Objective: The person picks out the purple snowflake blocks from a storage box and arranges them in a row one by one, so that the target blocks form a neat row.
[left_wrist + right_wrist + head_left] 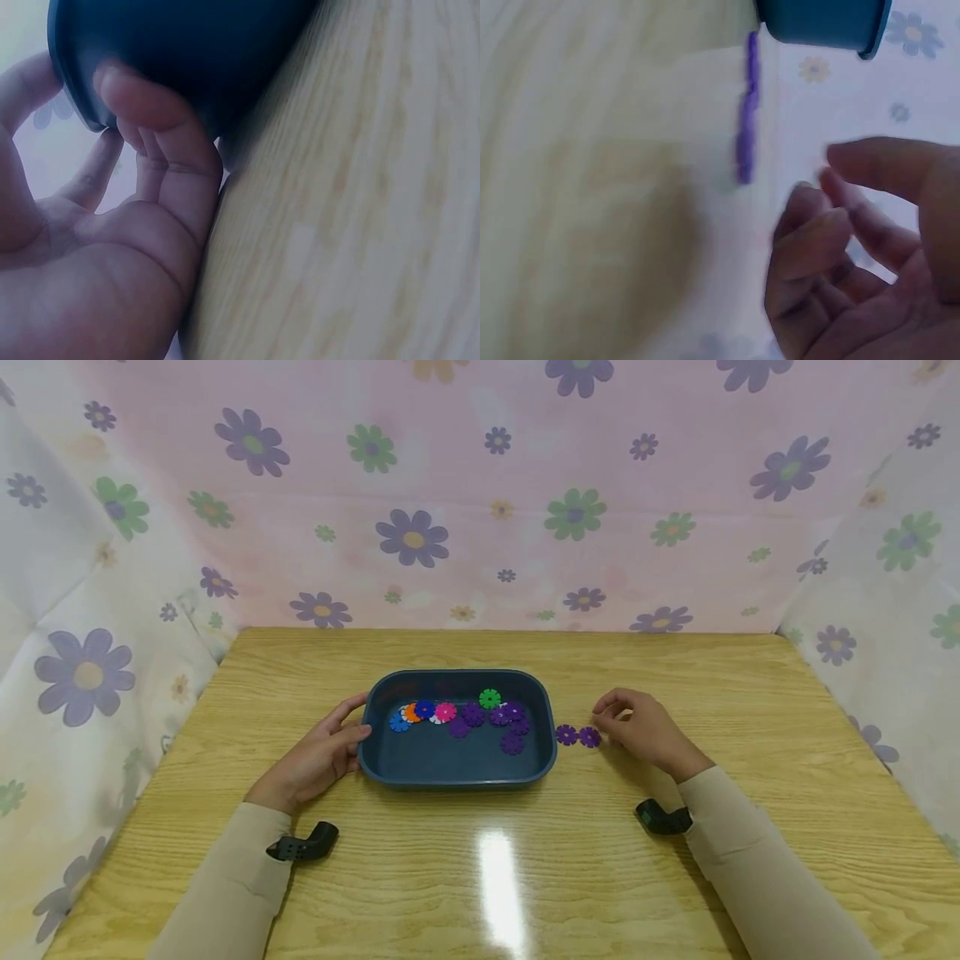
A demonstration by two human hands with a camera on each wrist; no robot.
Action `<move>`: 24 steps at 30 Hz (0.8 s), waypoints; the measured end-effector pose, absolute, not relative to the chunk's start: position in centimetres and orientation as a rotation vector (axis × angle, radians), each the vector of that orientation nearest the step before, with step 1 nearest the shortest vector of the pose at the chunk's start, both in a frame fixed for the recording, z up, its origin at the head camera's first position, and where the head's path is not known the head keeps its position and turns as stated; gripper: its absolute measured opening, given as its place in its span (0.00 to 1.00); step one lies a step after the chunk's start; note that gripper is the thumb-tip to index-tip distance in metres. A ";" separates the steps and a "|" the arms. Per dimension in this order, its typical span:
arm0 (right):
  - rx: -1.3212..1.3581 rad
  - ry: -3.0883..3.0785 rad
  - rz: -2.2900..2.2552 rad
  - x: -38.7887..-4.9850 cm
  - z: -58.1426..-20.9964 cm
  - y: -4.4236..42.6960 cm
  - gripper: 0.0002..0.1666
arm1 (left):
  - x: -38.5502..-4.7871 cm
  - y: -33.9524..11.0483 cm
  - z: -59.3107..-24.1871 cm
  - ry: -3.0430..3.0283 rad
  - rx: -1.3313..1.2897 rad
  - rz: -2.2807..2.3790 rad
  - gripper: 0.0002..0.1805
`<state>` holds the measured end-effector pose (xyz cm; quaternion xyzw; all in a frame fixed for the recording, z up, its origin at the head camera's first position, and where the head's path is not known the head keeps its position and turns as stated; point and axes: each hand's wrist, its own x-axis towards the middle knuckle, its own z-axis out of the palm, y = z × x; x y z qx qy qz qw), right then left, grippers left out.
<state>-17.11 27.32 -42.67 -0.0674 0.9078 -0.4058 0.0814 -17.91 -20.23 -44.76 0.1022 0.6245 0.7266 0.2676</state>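
Observation:
My left hand (318,760) grips the left end of a dark blue tray (457,782), its thumb at the rim. In the left wrist view, fingers of that hand (127,217) bend against the tray's side (187,45). Two joined purple flower discs (567,735) lie on the table just right of the tray. Beside their right end hovers my right hand (648,731), fingers loosely bent and holding nothing. The right wrist view has the purple discs (747,127) edge-on, apart from the right hand (855,277).
Inside the tray are several flower discs: blue (399,722), orange (411,713), pink (446,712), green (490,698) and purple (512,743), with some white. A wooden table (420,877) lies beneath, and flowered cloth (480,485) hangs behind and at both sides.

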 end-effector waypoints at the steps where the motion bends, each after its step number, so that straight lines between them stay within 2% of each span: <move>1: -0.216 2.732 -1.240 -17.1 -42.2 27.0 0.14 | -17.9 -20.3 -44.8 1.682 0.275 1.963 0.34; 5: -0.281 2.761 -1.361 -17.1 -39.8 24.8 0.15 | -17.9 -20.4 -44.8 1.680 0.274 1.967 0.33; 12: -0.556 2.736 -1.326 -17.9 -36.4 19.4 0.10 | -18.2 -20.3 -44.8 1.684 0.281 1.971 0.34; 19: -0.715 2.601 -1.168 -19.7 -37.0 15.0 0.10 | -18.1 -20.4 -45.2 1.662 0.284 1.968 0.35; 24: -0.729 2.546 -1.073 -20.9 -38.0 13.3 0.11 | -18.1 -20.3 -45.3 1.661 0.291 1.968 0.34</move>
